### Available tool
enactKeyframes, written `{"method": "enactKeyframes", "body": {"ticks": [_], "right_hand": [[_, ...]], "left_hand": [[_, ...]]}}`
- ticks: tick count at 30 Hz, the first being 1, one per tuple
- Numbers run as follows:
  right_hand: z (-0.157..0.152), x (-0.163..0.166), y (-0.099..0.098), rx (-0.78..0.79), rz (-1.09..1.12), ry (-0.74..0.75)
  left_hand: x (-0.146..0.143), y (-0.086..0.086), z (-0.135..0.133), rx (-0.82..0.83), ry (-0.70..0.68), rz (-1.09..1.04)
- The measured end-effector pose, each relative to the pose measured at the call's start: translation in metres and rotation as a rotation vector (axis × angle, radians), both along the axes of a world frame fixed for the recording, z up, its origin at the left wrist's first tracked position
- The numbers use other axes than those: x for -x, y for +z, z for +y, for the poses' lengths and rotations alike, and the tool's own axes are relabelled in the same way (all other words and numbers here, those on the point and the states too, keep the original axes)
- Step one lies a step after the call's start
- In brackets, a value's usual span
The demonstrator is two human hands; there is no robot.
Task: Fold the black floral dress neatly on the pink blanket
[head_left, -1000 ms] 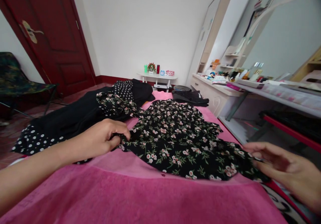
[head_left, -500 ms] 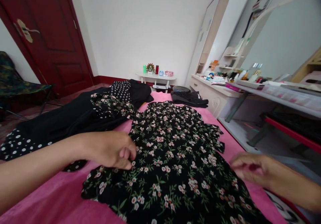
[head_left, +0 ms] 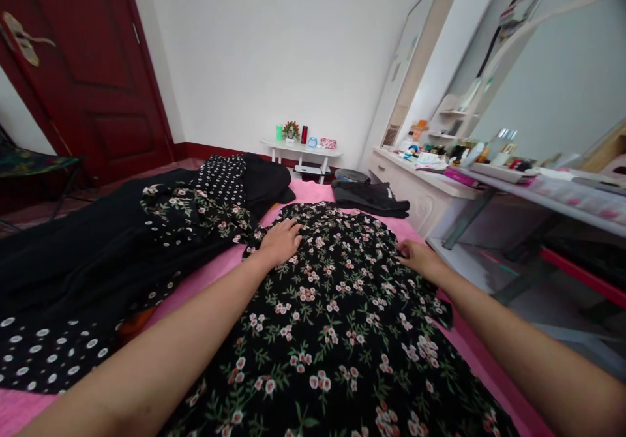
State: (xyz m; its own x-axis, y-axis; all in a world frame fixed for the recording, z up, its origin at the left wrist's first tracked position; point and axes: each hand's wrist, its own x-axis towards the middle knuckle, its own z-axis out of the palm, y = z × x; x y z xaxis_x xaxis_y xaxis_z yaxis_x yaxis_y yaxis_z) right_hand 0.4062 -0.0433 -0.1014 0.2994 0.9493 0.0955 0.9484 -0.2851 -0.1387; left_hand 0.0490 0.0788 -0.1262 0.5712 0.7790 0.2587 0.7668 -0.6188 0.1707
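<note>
A black floral dress (head_left: 332,306) lies spread out before me, running off the bottom of the view. My left hand (head_left: 282,241) rests palm down on its upper left part, fingers stretched over the cloth. At the upper right edge is my right hand (head_left: 418,259), its fingers curled together on the fabric. To the left, a pile of dark clothes (head_left: 122,241) includes a black polka-dot cloth (head_left: 51,352) and a floral sleeve-like piece lying over the black fabric.
Pink bedding (head_left: 313,191) lies under the clothes. Folded dark clothes (head_left: 369,199) sit at the far right of it. Behind is a small white table (head_left: 300,150) with several items. A cluttered dresser (head_left: 415,173) and a desk (head_left: 552,195) line the right side.
Both hands have moved forward, away from me, to the upper part of the dress. The left hand has come down flat on the cloth; the right has reached its edge. The view has shifted slightly.
</note>
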Motion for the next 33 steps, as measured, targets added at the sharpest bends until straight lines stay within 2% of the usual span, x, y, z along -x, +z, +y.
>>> {"method": "enactKeyframes", "body": {"ticks": [2, 3, 6, 8, 10, 13, 16, 18, 21, 24, 27, 30, 33], "right_hand": [[0.001, -0.009, 0.004, 0.059, -0.038, 0.014], [0.001, -0.014, 0.008, 0.060, -0.068, -0.026], [-0.001, -0.027, 0.023, 0.045, -0.215, -0.244], [0.002, -0.027, 0.031, 0.096, -0.282, -0.347], [0.011, -0.018, 0.035, 0.111, -0.332, -0.348], [0.035, 0.007, 0.035, -0.076, -0.343, -0.287], [0.066, 0.029, 0.024, -0.209, -0.113, -0.289], [0.084, 0.036, 0.012, -0.188, 0.027, -0.318], [0.101, 0.033, -0.004, -0.178, 0.077, -0.353], [0.110, 0.018, -0.013, -0.191, 0.162, -0.380], [0.115, 0.005, -0.016, -0.176, 0.343, -0.365], [0.116, 0.000, -0.018, -0.216, 0.560, -0.328], [0.115, 0.002, -0.020, -0.253, 0.705, -0.315]], "left_hand": [[0.002, -0.004, 0.002, -0.022, 0.003, 0.011], [0.002, -0.005, 0.001, -0.030, 0.001, 0.013], [0.002, -0.003, -0.001, -0.041, 0.008, 0.002], [0.001, -0.002, -0.002, -0.034, 0.025, -0.004], [0.000, -0.001, -0.004, -0.022, 0.044, -0.003], [-0.001, -0.001, -0.006, -0.026, 0.055, -0.003], [-0.001, 0.000, -0.008, -0.062, 0.057, -0.006], [-0.002, 0.003, -0.008, -0.088, 0.056, 0.005], [-0.012, 0.013, 0.001, -0.108, 0.079, 0.043], [-0.033, 0.025, 0.023, -0.085, 0.166, 0.053], [-0.055, 0.031, 0.053, 0.020, 0.305, 0.036], [-0.066, 0.027, 0.079, 0.134, 0.420, -0.001], [-0.067, 0.017, 0.091, 0.144, 0.424, -0.040]]}}
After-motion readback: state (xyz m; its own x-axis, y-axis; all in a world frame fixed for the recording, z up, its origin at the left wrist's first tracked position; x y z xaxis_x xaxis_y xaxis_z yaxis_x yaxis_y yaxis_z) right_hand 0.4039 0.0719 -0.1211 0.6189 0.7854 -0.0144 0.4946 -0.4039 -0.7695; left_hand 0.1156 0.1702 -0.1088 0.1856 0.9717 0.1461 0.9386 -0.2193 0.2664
